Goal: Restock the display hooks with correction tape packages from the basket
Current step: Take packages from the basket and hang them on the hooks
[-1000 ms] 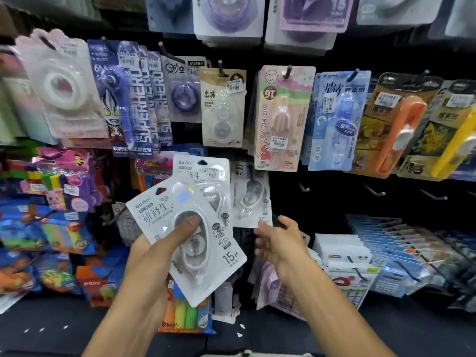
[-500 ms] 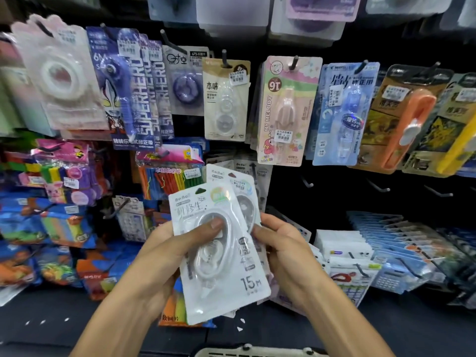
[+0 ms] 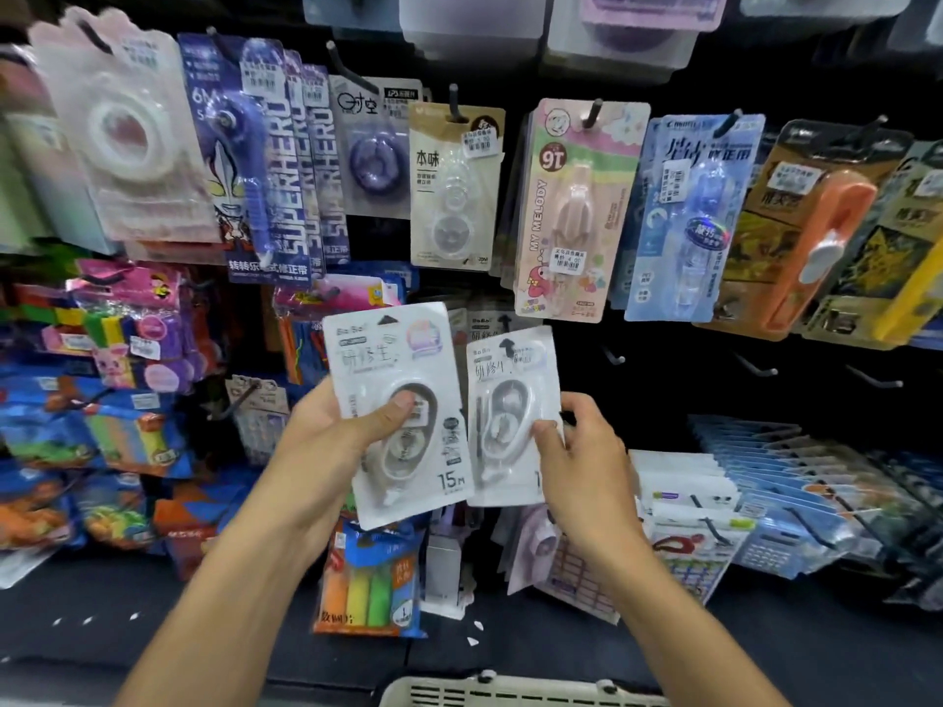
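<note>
The basket (image 3: pixel 515 693) is cut off by the bottom edge, only its pale slotted rim showing. The left hand (image 3: pixel 326 441) hides its fingers behind the nearer white package (image 3: pixel 398 415). The right hand (image 3: pixel 587 451) covers the lower right corner of the second white package (image 3: pixel 510 415), whose length marking is mostly hidden. Top-row packages (image 3: pixel 469 23) are cropped and blurred, perhaps tape dispensers.

White tape pkgs (image 3: pixel 398 415); basket (image 3: pixel 510 693) cream; highlighters (image 3: pixel 375 589) orange/yellow/green.
</note>
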Available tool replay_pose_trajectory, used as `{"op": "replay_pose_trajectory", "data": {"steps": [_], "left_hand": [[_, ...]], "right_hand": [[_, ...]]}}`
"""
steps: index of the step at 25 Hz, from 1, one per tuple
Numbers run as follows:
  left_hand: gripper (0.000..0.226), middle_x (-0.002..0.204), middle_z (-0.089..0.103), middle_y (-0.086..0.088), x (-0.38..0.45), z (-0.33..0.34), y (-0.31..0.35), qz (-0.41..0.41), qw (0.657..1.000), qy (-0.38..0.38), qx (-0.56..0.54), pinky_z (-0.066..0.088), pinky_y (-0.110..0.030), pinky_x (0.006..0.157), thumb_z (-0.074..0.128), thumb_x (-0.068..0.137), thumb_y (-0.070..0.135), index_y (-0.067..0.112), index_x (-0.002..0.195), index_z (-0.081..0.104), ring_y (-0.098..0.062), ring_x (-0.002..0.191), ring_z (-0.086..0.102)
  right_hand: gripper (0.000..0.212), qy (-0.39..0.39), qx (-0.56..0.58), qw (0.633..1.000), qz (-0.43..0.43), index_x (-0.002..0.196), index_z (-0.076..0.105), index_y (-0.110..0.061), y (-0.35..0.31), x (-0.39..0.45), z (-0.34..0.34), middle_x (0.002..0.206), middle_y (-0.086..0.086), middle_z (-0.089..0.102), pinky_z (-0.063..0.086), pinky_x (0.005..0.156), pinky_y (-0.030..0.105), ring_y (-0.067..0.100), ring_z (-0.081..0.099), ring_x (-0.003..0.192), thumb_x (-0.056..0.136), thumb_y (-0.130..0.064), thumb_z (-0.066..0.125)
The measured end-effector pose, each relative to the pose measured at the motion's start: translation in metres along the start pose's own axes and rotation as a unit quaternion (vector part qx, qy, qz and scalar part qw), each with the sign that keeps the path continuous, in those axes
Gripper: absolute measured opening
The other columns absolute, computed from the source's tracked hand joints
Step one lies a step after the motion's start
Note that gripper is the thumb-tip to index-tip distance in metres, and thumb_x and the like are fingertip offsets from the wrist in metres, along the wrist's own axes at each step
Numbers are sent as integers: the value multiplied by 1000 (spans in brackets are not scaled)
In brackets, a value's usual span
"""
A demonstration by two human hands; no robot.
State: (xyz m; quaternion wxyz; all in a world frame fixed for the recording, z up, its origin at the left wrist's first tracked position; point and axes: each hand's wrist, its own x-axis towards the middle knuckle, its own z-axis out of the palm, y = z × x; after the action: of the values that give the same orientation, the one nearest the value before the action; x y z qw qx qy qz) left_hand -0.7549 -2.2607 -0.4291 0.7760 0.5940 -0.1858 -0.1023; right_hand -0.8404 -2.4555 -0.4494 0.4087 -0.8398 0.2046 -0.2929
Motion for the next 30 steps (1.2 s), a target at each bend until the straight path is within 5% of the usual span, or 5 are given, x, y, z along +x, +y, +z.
{"op": "replay_pose_trajectory", "data": {"steps": [5, 11, 15, 20, 30], "left_hand": [[42, 114, 78, 1, 16, 8, -12, 40, 999, -28, -18, 60, -23, 72, 78, 75, 24, 25, 116, 71, -19, 101, 76], [51, 125, 65, 16, 33, 37, -19, 112, 971, 20, 209, 50, -26, 96, 68, 80, 67, 31, 116, 60, -5, 117, 61], [76, 151, 23, 33, 40, 28, -15, 170, 916, -19, 362, 16, -17, 116, 50, 89, 70, 37, 155, 33, 11, 141, 18], [79, 161, 31, 20, 37, 26, -15, 130, 926, -36, 354, 32, -45, 121, 46, 82, 70, 37, 154, 40, 4, 144, 26], [77, 167, 17, 16, 13, 0, -37, 70, 876, -102, 467, 27, -30, 117, 60, 99, 42, 40, 161, 15, -8, 152, 20]], "right_hand": [[56, -48, 51, 993, 91, 146, 37, -31, -5, 14, 4, 139, -5, 56, 49, 91, 34, 18, 62, 116, 97, -36, 64], [15, -171, 278, 943, 62, 111, 61, -24, -1, -16, 13, 76, 5, 75, 41, 35, 23, 18, 57, 41, 98, -16, 64], [26, -118, 246, 960, 70, 102, 64, -43, 13, -35, -5, 83, 1, 74, 42, 43, 21, 17, 57, 51, 102, -19, 56], [28, -110, 211, 966, 97, 102, 67, -46, 12, -35, -7, 94, -9, 77, 48, 59, 28, 10, 64, 65, 102, -21, 54], [38, -67, 302, 892, 329, 122, 46, -16, 43, 22, 27, 92, 12, 67, 56, 67, 36, 18, 59, 65, 94, 7, 58]]}}
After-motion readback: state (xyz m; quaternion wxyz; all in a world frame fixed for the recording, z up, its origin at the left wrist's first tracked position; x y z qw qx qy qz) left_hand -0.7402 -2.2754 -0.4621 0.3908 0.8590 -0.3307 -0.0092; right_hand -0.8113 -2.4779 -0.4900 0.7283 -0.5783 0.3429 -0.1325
